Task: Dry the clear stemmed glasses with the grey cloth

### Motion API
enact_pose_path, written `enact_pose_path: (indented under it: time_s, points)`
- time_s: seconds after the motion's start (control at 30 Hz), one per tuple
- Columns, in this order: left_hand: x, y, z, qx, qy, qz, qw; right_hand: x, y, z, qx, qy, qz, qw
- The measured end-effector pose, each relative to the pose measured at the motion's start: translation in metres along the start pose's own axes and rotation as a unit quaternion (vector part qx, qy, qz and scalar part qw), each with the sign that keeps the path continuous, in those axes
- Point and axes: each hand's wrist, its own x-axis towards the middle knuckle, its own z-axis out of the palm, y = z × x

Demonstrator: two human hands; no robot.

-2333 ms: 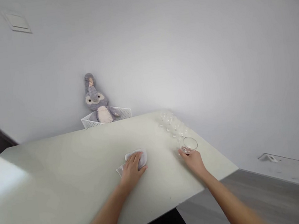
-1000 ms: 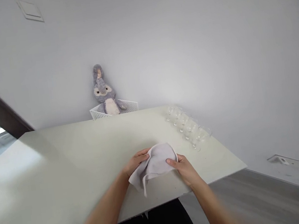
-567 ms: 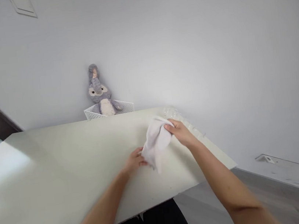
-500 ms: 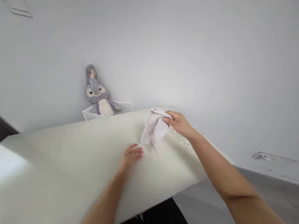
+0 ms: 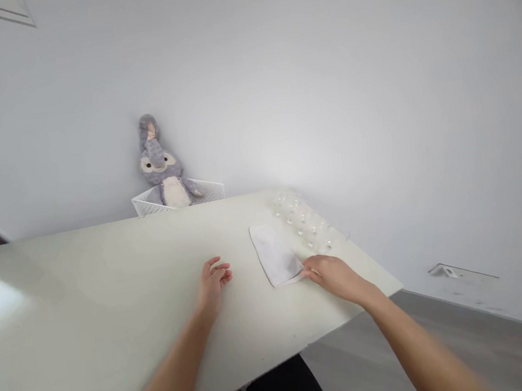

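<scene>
A folded white cloth (image 5: 276,255) lies flat on the pale table (image 5: 137,316), a little right of the middle. My right hand (image 5: 333,276) pinches its near right corner between thumb and fingers. To the left of the cloth, apart from it, my left hand (image 5: 213,285) hovers over or rests on the tabletop; which one I cannot tell. Its fingers are loosely bent and apart, and it holds nothing. Just beyond the right hand are clear, see-through pieces (image 5: 300,219) with shiny round spots, their exact kind hard to make out.
At the table's back edge a grey plush toy (image 5: 163,170) sits in a white perforated basket (image 5: 209,190) by the wall. The table's right end slants towards the wall (image 5: 375,108). Grey floor (image 5: 353,364) shows beyond its front edge.
The cloth has gone from hanging crumpled in my right hand to lying flat on the table. My right hand has come down and nearer. The clear pieces show more fully.
</scene>
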Motion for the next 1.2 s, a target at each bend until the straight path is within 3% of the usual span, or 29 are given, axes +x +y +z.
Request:
enact_pose_path:
  time_s: [0.1,0.2,0.37,0.47,0.53,0.67,0.73,0.8,1.0,1.2]
  points:
    - [0.001,0.000,-0.002,0.006,-0.001,0.007,1.000,0.016,-0.015,0.009,0.011,0.054,-0.037,0.998]
    - [0.000,0.000,-0.002,0.020,-0.004,0.015,1.000,0.045,-0.019,0.022,-0.010,0.085,-0.020,0.996]
    - [0.001,-0.005,0.003,0.087,-0.038,0.036,0.995,0.088,-0.003,0.044,-0.095,0.008,0.138,0.986]
    - [0.003,-0.007,0.006,0.121,-0.047,0.051,0.990,0.098,-0.003,0.055,-0.101,-0.022,0.128,0.986]
    - [0.004,-0.005,0.005,0.160,-0.035,0.071,0.984,0.095,-0.008,0.061,-0.095,-0.034,0.068,0.993]
    - [0.005,0.007,-0.001,0.291,0.017,0.178,0.940,0.077,-0.022,0.067,-0.060,-0.057,-0.147,0.986]
    - [0.004,0.014,-0.003,0.344,0.006,0.210,0.915,0.066,-0.024,0.066,-0.045,-0.055,-0.200,0.977]
    - [0.000,0.019,-0.003,0.403,-0.041,0.209,0.890,0.057,-0.022,0.064,-0.039,-0.042,-0.199,0.978]
    - [-0.021,0.023,0.003,0.554,-0.188,0.210,0.783,0.048,-0.001,0.058,-0.057,0.013,-0.107,0.993]
    - [-0.021,0.016,0.003,0.595,-0.205,0.191,0.753,0.053,0.012,0.061,-0.101,-0.020,-0.107,0.989]
